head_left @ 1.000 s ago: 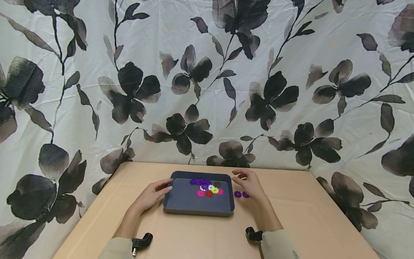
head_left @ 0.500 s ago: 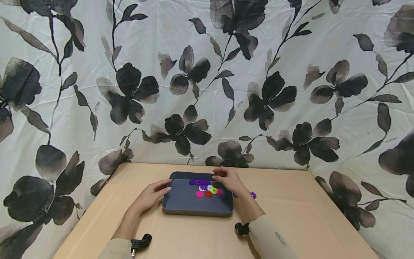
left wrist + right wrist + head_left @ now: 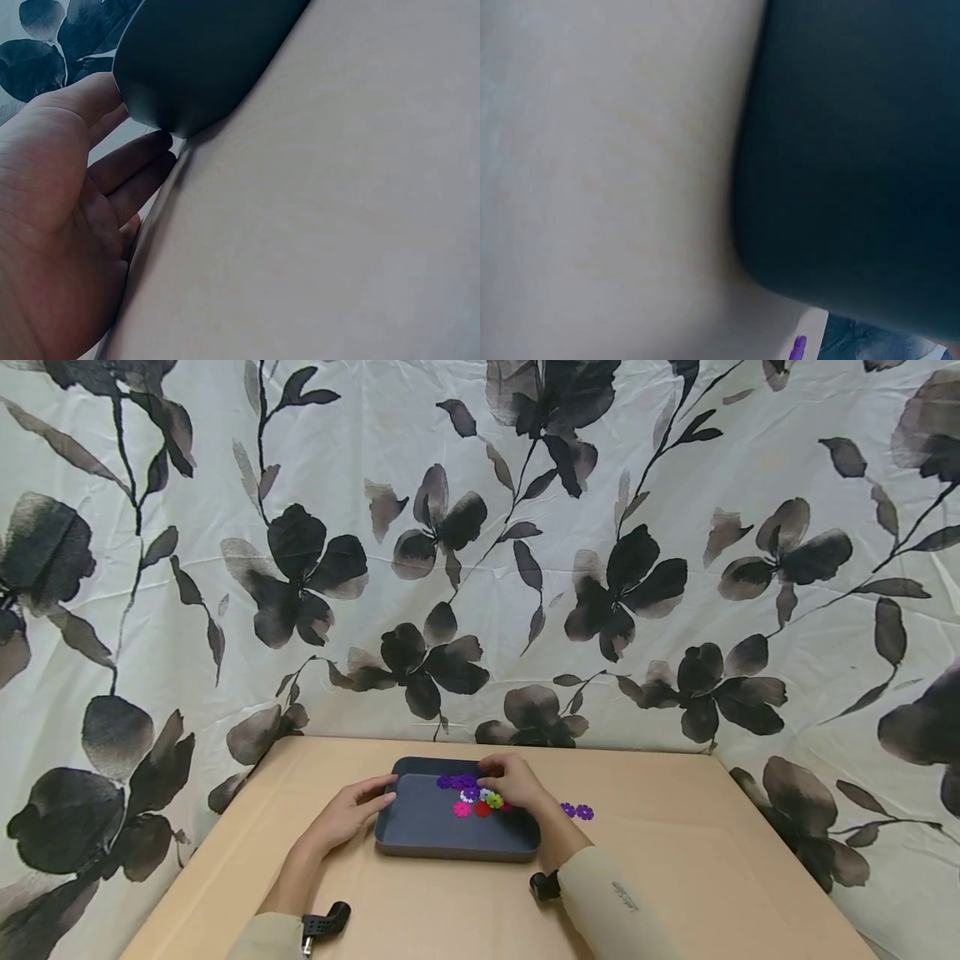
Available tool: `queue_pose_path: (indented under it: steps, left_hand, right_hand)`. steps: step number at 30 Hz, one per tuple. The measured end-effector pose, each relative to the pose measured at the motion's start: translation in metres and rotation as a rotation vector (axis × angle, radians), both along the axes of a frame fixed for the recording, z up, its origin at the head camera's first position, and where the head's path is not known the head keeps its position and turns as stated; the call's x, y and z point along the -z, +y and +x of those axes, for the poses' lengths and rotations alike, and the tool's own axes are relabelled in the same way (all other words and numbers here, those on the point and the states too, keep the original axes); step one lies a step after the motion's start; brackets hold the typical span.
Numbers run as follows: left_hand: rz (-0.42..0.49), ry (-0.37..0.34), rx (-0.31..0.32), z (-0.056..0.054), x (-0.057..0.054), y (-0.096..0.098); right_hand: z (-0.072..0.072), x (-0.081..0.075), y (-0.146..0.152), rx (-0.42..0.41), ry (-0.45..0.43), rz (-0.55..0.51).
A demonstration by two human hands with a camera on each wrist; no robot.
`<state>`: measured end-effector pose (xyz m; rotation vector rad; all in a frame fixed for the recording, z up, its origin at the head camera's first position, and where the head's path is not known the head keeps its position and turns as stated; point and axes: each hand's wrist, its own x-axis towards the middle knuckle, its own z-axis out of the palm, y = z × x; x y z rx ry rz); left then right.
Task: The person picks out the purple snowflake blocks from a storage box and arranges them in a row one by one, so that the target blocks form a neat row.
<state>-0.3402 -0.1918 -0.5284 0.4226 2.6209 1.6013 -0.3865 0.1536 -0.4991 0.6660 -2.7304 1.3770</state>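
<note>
A dark grey rectangular tray (image 3: 457,839) stands on the table, holding small flower-shaped pieces: purple ones (image 3: 446,782) in a row, and below them pink (image 3: 462,809), red (image 3: 482,808), yellow (image 3: 495,800) and white ones. My left hand (image 3: 347,814) grips the tray's left edge; in the left wrist view its thumb lies at the rim and its fingers against the outer wall. Over the tray's right part is my right hand (image 3: 519,785), fingertips bent at the purple row's right end. Whether they pinch a piece cannot be seen. The hand covers part of the pile.
More purple flower pieces (image 3: 584,812) lie on the tan table (image 3: 420,910), right of the tray, beside my right forearm. In the right wrist view a purple piece (image 3: 798,347) shows past the tray's corner. A floral cloth (image 3: 525,610) hangs behind the table.
My right hand has moved left, from above the table beside the tray to over the purple pieces inside it. It now covers the brown piece seen earlier. My left hand stays at the tray.
</note>
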Motion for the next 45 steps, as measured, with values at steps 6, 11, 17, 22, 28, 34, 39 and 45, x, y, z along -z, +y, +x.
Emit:
queue_pose_path:
  steps: [6,11,17,22,28,34,39,45]
  left_hand:
    - [-0.006,0.006,0.005,0.001,0.002,-0.002]
    - [-0.014,0.016,0.004,0.003,0.001,-0.002]
    - [0.004,0.022,0.009,0.005,0.0,-0.003]
    - [0.0,0.017,0.008,0.005,-0.001,-0.004]
    - [-0.007,-0.005,-0.005,0.003,0.0,-0.003]
    - [0.003,-0.005,-0.002,0.002,0.001,-0.003]
    - [0.0,0.013,0.01,0.002,0.001,-0.003]
    - [0.003,0.006,0.008,0.002,0.0,-0.002]
  right_hand:
    - [0.001,0.002,-0.007,0.038,-0.001,0.089]
    - [0.001,0.005,-0.01,0.048,-0.001,0.093]
    - [0.0,0.008,-0.012,0.047,0.012,0.135]
    - [0.0,0.009,-0.013,0.064,0.023,0.146]
    - [0.001,0.009,-0.014,0.073,0.055,0.184]
    - [0.001,0.009,-0.013,0.073,0.082,0.201]
    - [0.001,0.009,-0.013,0.066,0.095,0.215]
    - [0.001,0.01,-0.012,0.047,0.091,0.211]
